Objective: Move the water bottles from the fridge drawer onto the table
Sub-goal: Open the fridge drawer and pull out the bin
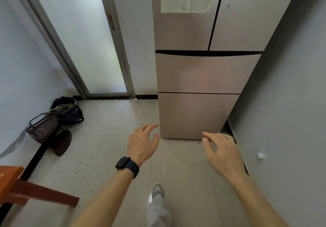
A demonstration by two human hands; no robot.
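Observation:
A tall beige fridge (pixel 202 32) stands ahead on the right, against the grey wall. Its two upper doors and both lower drawers, the upper drawer (pixel 204 73) and the bottom drawer (pixel 195 115), are shut. No water bottles show. My left hand (pixel 142 143), with a ring and a black watch on the wrist, is stretched forward, fingers apart and empty, just left of the fridge's lower corner. My right hand (pixel 222 149) reaches forward too, open and empty, in front of the bottom drawer's base. A corner of the reddish wooden table (pixel 10 175) shows at the lower left.
A frosted glass door (pixel 84 38) stands left of the fridge. By the left wall lie a black rubbish bag (pixel 70 110), a dark basket (pixel 42 126) and a dark dustpan-like piece (pixel 61 142). My foot (pixel 157 191) is on the pale tiled floor.

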